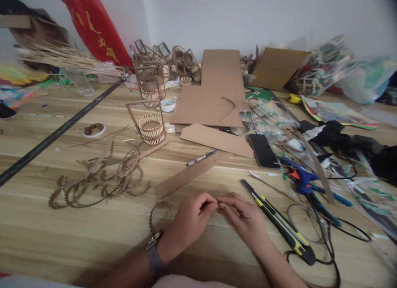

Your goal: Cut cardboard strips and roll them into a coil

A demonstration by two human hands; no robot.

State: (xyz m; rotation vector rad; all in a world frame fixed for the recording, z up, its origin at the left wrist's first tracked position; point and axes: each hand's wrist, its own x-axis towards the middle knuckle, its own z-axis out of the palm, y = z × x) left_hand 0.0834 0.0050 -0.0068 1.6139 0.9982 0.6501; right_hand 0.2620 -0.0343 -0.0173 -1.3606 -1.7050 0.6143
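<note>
Low over the wooden table, my left hand (pixel 196 213) and my right hand (pixel 245 217) meet with their fingertips pinched together. Whatever they hold between them is too small and too covered to make out. A thin curled strip with a toothed edge (pixel 151 215) shows beside my left hand; whether it runs into the fingers is hidden. A black and yellow utility knife (pixel 279 224) lies just right of my right hand. Beyond the hands is a flat cardboard strip (pixel 189 176). A tangle of toothed cardboard strips (pixel 102 180) lies to the left.
A small slatted bucket with a tall handle (pixel 151 130) stands mid-table, with several more behind. Cardboard sheets (pixel 207 104), a pen (pixel 201 157), a phone (pixel 263 150) and a blue glue gun (pixel 302 176) with its cord lie around. A long black bar (pixel 62 128) crosses the left side.
</note>
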